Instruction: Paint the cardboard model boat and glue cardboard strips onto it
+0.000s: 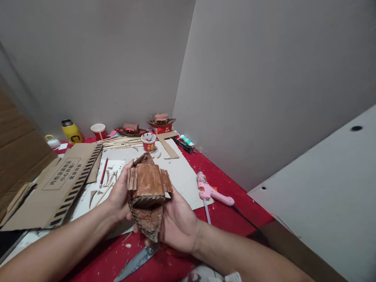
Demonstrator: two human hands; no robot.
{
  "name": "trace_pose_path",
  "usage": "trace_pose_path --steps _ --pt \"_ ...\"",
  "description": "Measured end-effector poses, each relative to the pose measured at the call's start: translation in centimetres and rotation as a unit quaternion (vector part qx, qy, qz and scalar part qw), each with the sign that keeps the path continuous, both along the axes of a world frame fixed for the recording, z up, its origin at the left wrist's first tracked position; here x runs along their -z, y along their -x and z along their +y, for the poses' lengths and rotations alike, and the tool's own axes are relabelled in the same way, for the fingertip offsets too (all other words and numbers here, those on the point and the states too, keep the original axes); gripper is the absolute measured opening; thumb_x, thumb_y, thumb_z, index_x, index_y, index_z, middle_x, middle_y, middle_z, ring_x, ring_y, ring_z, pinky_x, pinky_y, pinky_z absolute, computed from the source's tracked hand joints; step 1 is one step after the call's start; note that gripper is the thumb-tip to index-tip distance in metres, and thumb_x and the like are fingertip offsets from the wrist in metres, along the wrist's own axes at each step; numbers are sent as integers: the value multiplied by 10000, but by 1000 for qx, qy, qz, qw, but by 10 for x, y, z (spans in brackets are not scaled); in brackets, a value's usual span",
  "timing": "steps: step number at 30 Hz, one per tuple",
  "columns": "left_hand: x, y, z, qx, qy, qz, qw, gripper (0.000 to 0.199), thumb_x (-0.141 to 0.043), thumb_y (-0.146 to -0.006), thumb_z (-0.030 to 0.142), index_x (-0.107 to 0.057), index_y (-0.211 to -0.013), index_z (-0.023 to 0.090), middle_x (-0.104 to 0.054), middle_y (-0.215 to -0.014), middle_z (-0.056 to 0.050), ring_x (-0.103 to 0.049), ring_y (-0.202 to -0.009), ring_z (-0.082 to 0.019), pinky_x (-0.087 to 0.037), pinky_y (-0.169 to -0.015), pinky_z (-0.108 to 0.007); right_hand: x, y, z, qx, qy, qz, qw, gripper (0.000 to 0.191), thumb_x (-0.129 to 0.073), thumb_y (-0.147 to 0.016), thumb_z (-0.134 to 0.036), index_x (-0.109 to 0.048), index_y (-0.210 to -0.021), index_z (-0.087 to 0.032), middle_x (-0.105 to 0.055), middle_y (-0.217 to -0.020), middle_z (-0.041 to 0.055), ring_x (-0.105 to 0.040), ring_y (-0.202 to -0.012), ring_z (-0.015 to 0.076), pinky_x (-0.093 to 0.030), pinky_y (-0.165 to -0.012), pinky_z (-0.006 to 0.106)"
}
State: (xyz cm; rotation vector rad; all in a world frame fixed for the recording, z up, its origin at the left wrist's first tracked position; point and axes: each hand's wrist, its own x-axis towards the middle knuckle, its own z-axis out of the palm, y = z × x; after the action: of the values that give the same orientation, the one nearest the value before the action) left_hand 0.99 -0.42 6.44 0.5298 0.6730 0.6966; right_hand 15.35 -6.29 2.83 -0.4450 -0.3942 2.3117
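A brown model boat (pixel 148 180), built of what looks like corrugated cardboard, is held up over the near part of the table with its pointed end toward me. It has a roofed cabin in the middle and a ridged flap on each side. My left hand (pixel 120 194) grips its left side, the fingers partly hidden beneath. My right hand (pixel 179 221) supports it from the right and below, fingers curled under the hull. Just under the boat, scissors or a knife with a grey blade (pixel 138 264) lies on the red tablecloth (pixel 226 219).
At the right lies a pink glue gun (pixel 213 191) with its cord. Printed cardboard (pixel 58 184) covers the left side. Behind are a paper cup (pixel 148 142), wooden sticks (pixel 123 142), two model boats (pixel 131 129), a yellow bottle (pixel 71 132) and a red pencil (pixel 103 172).
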Motion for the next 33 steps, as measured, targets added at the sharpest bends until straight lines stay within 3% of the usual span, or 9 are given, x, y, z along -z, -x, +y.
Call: trace_pose_path --steps 4,7,9,11,13,15,17,24,33 --pt "-11 4 15 -37 26 -26 999 494 -508 -926 547 -709 -882 98 -752 -666 -103 -693 -519 -219 -571 -527 -316 8 -22 -7 48 -44 -102 993 620 -295 -975 -672 -631 -993 -151 -747 -804 107 -721 -643 204 -550 -527 279" --pt "-7 10 30 -49 24 -36 998 472 -524 -931 517 -691 -971 77 -772 -750 -127 -717 -563 -226 -583 -537 -314 10 -60 -10 197 -137 -302 923 440 -531 -942 -563 -667 -963 -145 -729 -784 70 -683 -624 133 -517 -564 211" --pt "3 14 40 -59 26 -42 997 452 -560 -914 510 -678 -1045 93 -777 -781 -115 -733 -609 -231 -605 -587 -329 12 -93 -9 254 -263 -500 785 404 -566 -924 -551 -682 -1004 -173 -740 -870 86 -699 -739 177 -559 -681 287" --pt "14 17 47 -67 30 -43 996 448 -555 -914 511 -668 -1084 112 -779 -804 -110 -744 -648 -245 -618 -625 -357 17 -128 -9 257 -375 -707 542 397 -558 -915 -547 -694 -1092 -219 -736 -1060 116 -696 -943 255 -569 -786 386" --pt "22 18 52 -77 35 -38 996 437 -522 -930 504 -669 -1088 124 -779 -817 -116 -747 -660 -258 -622 -628 -388 25 -158 -11 248 -383 -758 465 436 -657 -828 -510 -708 -1123 -193 -687 -1223 181 -615 -1152 367 -498 -954 536" --pt "26 17 54 -98 42 -29 994 418 -493 -946 484 -676 -1079 132 -778 -808 -115 -743 -641 -259 -622 -605 -404 33 -180 -16 164 -414 -832 330 484 -541 -890 -506 -685 -1193 -158 -685 -1233 209 -635 -1139 380 -498 -959 572" --pt "26 15 54 -115 49 -17 992 427 -457 -963 484 -684 -1068 138 -775 -784 -110 -737 -613 -257 -620 -582 -414 38 -194 -22 107 -426 -855 277 492 -473 -927 -469 -660 -1244 -143 -691 -1239 202 -666 -1107 349 -529 -946 535" --pt "22 10 49 -141 33 8 989 490 -379 -990 516 -663 -1173 161 -781 -861 -124 -748 -691 -274 -610 -624 -420 45 -206 -30 29 -448 -866 221 486 -505 -843 -287 -634 -1287 -135 -659 -1303 196 -665 -1139 338 -576 -901 458" --pt "24 6 46 -152 7 -5 988 487 -404 -995 486 -684 -1138 113 -788 -885 -125 -752 -769 -253 -598 -773 -394 41 -207 -20 110 -445 -853 250 376 -462 -827 -281 -614 -1154 -179 -678 -1086 151 -703 -875 281 -567 -694 385"
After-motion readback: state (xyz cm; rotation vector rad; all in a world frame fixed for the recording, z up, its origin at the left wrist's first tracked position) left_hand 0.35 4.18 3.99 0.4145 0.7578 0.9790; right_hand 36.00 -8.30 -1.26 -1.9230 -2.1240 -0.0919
